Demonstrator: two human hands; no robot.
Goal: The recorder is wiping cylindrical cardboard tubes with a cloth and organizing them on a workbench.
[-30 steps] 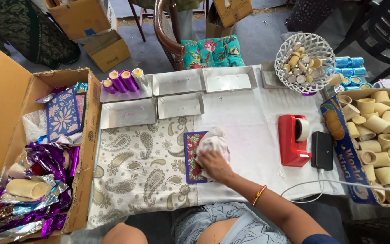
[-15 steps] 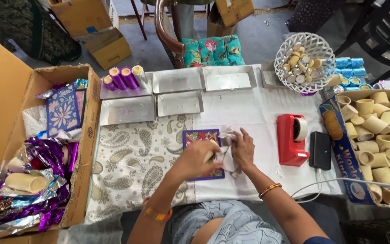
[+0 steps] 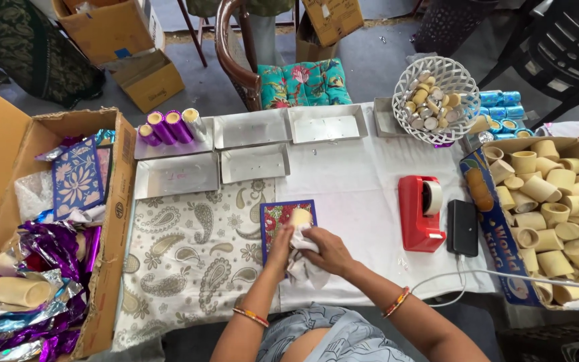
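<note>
Head view looks straight down on the tabletop (image 3: 363, 194), where both hands meet over a small red-and-blue patterned mat (image 3: 277, 221). Her left hand (image 3: 281, 240) is closed round a pale cylinder (image 3: 299, 217), its top poking out just above the fingers. Her right hand (image 3: 330, 249) clutches a white cloth (image 3: 301, 263) pressed against that cylinder, with the cloth's tail hanging below both hands. Just right of the right hand sit a red tape dispenser (image 3: 418, 213) and a black phone (image 3: 462, 228), and farther right a box of bare tubes (image 3: 551, 201). Beyond the hands lie silver trays (image 3: 249, 162), one bearing purple-wrapped rolls (image 3: 162, 127). Far left of the left hand is a carton of foil scraps (image 3: 48, 268).
</note>
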